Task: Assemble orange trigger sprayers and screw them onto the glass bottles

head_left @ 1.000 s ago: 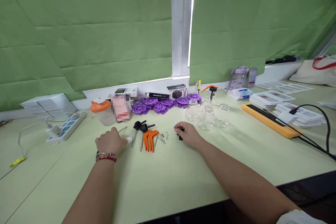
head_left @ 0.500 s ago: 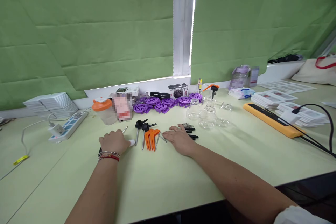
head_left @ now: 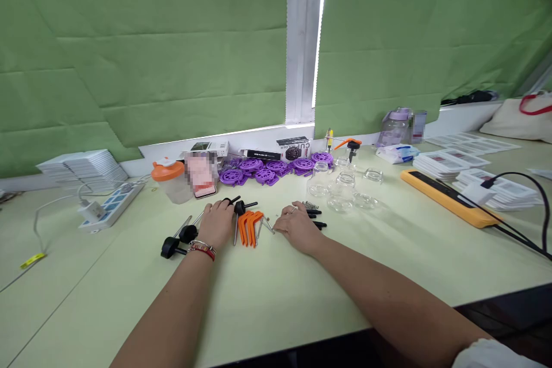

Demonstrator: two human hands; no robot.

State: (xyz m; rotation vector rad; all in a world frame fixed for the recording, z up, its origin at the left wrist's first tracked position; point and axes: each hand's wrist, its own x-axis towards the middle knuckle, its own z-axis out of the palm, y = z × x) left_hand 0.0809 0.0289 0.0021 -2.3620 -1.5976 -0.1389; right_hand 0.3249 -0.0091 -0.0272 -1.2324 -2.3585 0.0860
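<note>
My left hand (head_left: 219,223) lies palm down on the table with its fingertips on a black-knobbed metal rod (head_left: 227,202); the fingers hide whether they grip it. A second knobbed rod (head_left: 244,206) lies just to its right. Two more black-knobbed rods (head_left: 177,241) lie beside my left wrist. Several orange levers (head_left: 249,224) sit between my hands. My right hand (head_left: 296,225) rests on the table with loose fingers, its tips next to small screws (head_left: 268,222). Black pins and a spring (head_left: 315,215) lie just behind it.
Purple wheels (head_left: 269,168) line the back, with small boxes behind them. Clear glass jars (head_left: 340,190) stand at right of centre. An orange-lidded cup (head_left: 169,179), a power strip (head_left: 107,207), a yellow bar (head_left: 444,195) with a black cable, and card stacks (head_left: 448,161) surround the area.
My left hand has moved right and forward onto the knobbed rod, uncovering two knobbed rods by the wrist. My right hand had shifted left towards the screws, then held still.
</note>
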